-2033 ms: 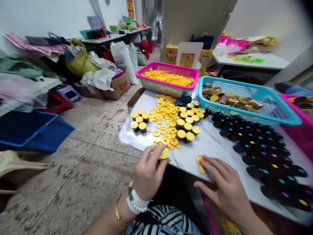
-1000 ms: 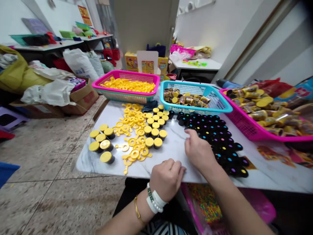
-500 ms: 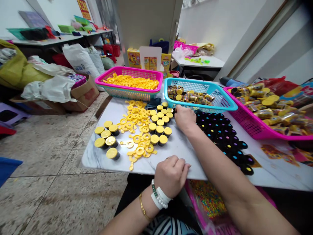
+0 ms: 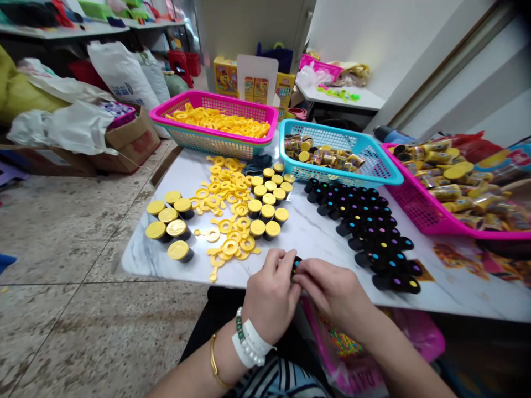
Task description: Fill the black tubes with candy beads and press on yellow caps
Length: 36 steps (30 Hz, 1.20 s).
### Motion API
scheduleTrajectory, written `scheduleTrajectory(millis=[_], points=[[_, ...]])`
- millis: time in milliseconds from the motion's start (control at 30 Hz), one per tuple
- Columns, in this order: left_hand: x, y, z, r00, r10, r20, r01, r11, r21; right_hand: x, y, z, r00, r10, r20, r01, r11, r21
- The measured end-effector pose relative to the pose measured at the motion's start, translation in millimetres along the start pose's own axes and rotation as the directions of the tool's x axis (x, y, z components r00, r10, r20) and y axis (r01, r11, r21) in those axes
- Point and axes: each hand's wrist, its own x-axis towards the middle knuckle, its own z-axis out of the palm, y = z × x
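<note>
At the table's front edge, my left hand (image 4: 271, 293) and my right hand (image 4: 334, 284) meet, fingers closed around a small black piece with a blue dot (image 4: 296, 265). Most of that piece is hidden by the fingers. Beyond my right hand, similar black pieces with coloured dots (image 4: 373, 232) stand in close rows. Black cups with yellow lids (image 4: 267, 213) form a group in the middle, and more yellow-lidded cups (image 4: 168, 215) stand to the left. Between the two groups lie loose yellow rings with tabs (image 4: 230, 246).
A pink basket (image 4: 213, 102) of yellow rings stands at the back left. Beside it is a blue basket (image 4: 340, 128) of small wrapped tubes, and a larger pink basket (image 4: 440, 224) of tubes is at right. Below the edge sits a bag of coloured beads (image 4: 344, 340).
My right hand has come back from the far end of the black rows to my left hand. Both now hold a black piece. The view has tilted down slightly.
</note>
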Motion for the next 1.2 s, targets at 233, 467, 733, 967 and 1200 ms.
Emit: scheduleTrajectory(millis=[233, 467, 733, 967, 1200], points=[[13.0, -2.3, -4.7, 0.997, -0.073, 0.024, 0.075, 0.994, -0.079, -11.0, 18.1, -10.3, 0.981, 0.159, 0.110, -0.192, 0.867, 0.460], [11.8, -6.2, -3.8, 0.996, -0.072, 0.047, 0.077, 0.992, -0.102, -9.0, 13.9, -3.8, 0.929, 0.370, -0.023, -0.246, 0.661, 0.709], [9.4, -7.9, -2.1, 0.995, -0.052, 0.089, 0.061, 0.993, -0.097, 21.0, 7.4, 18.0, 0.888, 0.459, -0.008, -0.249, 0.497, 0.831], [15.5, -3.1, -14.4, 0.983, -0.068, 0.169, 0.096, 0.982, -0.165, 20.4, -2.5, 24.1, 0.827, 0.558, 0.064, -0.302, 0.345, 0.889], [18.0, -1.5, -16.1, 0.979, -0.089, 0.184, 0.124, 0.974, -0.188, 16.5, -2.6, 27.4, 0.825, 0.563, 0.039, -0.278, 0.345, 0.897]])
